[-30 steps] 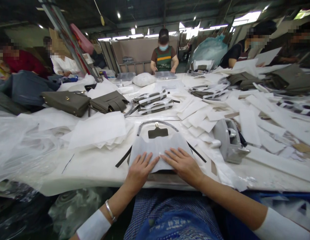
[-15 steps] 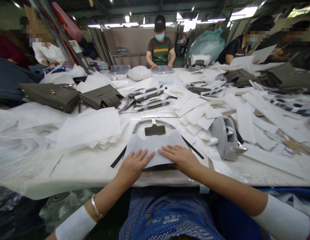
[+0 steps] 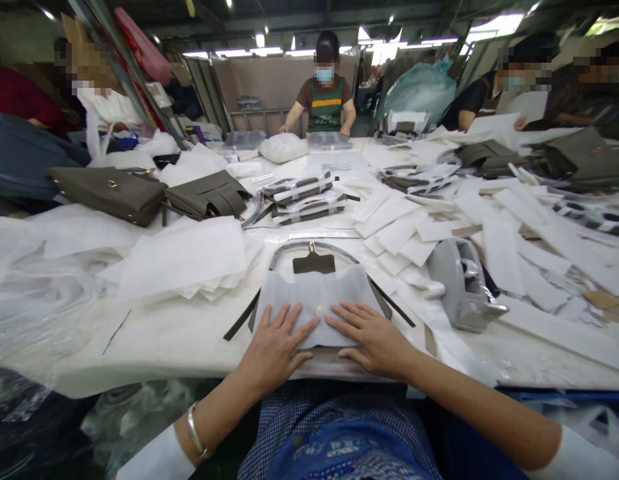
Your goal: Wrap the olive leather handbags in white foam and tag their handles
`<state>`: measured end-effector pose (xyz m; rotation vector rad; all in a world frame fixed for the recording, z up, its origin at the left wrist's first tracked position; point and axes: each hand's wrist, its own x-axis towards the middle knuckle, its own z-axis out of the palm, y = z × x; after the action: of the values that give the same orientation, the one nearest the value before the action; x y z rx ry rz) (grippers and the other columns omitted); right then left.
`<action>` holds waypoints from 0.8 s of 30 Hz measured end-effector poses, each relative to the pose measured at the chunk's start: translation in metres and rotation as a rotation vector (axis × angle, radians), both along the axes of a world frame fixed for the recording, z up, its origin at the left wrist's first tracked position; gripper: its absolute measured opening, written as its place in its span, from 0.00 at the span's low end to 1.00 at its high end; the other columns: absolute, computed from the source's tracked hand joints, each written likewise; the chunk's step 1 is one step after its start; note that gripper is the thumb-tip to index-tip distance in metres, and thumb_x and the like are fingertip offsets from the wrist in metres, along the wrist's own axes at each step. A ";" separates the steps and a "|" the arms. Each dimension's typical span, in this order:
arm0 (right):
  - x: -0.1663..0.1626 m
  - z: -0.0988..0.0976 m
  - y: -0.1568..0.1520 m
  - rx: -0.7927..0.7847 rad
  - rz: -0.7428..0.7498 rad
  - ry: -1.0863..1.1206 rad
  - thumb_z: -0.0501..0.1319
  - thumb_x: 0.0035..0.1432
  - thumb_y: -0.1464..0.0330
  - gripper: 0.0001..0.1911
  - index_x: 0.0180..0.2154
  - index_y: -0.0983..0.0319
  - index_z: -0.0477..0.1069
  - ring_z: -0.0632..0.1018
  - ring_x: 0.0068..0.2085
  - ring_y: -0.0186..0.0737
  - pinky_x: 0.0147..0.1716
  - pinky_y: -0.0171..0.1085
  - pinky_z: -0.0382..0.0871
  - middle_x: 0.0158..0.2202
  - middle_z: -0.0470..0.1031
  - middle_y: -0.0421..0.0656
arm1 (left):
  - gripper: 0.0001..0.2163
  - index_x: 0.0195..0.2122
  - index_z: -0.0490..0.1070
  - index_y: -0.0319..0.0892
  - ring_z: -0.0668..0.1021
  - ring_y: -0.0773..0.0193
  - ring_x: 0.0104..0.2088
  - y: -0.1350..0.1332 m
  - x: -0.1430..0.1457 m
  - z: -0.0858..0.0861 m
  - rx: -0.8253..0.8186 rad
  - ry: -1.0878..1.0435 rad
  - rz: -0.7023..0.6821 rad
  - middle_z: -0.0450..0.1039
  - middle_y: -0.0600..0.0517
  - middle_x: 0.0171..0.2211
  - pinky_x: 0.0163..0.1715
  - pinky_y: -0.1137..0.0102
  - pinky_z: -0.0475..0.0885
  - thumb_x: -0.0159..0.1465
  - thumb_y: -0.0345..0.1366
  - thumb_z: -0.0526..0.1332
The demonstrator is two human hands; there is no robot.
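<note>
Directly in front of me a dark olive handbag point(image 3: 384, 307) lies flat on the table, mostly covered by a white foam sheet point(image 3: 309, 287). My left hand point(image 3: 276, 343) rests flat on the left part of the sheet, fingers spread. On the right part lies my right hand point(image 3: 372, 337), also with its fingers apart. A small metal clasp shows through the sheet between my fingertips. Beyond the sheet's far edge stick out the bag's olive flap tab point(image 3: 314, 264) and its wrapped handle point(image 3: 276, 253). Dark straps point(image 3: 242, 317) extend on both sides.
A grey tape dispenser point(image 3: 459, 283) stands to the right, beside scattered white foam pieces point(image 3: 399, 230). Stacked white sheets point(image 3: 179, 260) lie at left, with olive bags point(image 3: 109, 190) behind. Wrapped straps point(image 3: 309, 208) sit ahead. A co-worker point(image 3: 326, 100) stands across the table; others work at the sides.
Both my hands have slid slightly toward me on the sheet, and my thumbs now show at its near edge. The co-worker opposite has moved a hand onto the white bundle.
</note>
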<state>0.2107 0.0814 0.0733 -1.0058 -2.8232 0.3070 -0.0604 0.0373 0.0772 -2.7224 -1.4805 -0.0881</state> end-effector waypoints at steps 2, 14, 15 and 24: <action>-0.002 0.012 0.009 -0.004 0.019 -0.010 0.56 0.66 0.59 0.27 0.64 0.54 0.61 0.65 0.65 0.51 0.61 0.52 0.62 0.66 0.63 0.48 | 0.32 0.68 0.51 0.56 0.62 0.41 0.65 0.002 0.001 -0.003 0.022 0.000 0.020 0.57 0.42 0.67 0.60 0.39 0.57 0.66 0.49 0.60; 0.006 0.003 0.023 0.054 0.088 -0.051 0.53 0.60 0.77 0.35 0.67 0.58 0.53 0.59 0.68 0.46 0.66 0.54 0.51 0.68 0.57 0.47 | 0.34 0.69 0.49 0.58 0.60 0.44 0.67 0.001 0.000 -0.023 0.134 0.021 0.048 0.54 0.45 0.68 0.62 0.43 0.58 0.65 0.28 0.59; 0.007 -0.003 0.018 0.065 0.073 -0.047 0.53 0.59 0.78 0.37 0.68 0.57 0.52 0.57 0.69 0.47 0.66 0.55 0.50 0.69 0.55 0.47 | 0.34 0.69 0.49 0.58 0.60 0.44 0.67 0.000 0.001 -0.023 0.133 0.015 0.046 0.54 0.45 0.68 0.62 0.43 0.58 0.65 0.29 0.59; 0.009 -0.003 0.011 0.097 -0.038 -0.049 0.55 0.58 0.78 0.39 0.69 0.57 0.50 0.58 0.68 0.50 0.65 0.55 0.51 0.70 0.53 0.47 | 0.29 0.66 0.57 0.55 0.69 0.38 0.60 0.016 0.014 0.014 0.099 0.084 0.030 0.64 0.39 0.62 0.59 0.36 0.55 0.65 0.54 0.58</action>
<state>0.2193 0.0920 0.0703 -1.0584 -2.8279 0.1424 -0.0469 0.0538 0.0910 -2.5922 -1.4530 -0.0446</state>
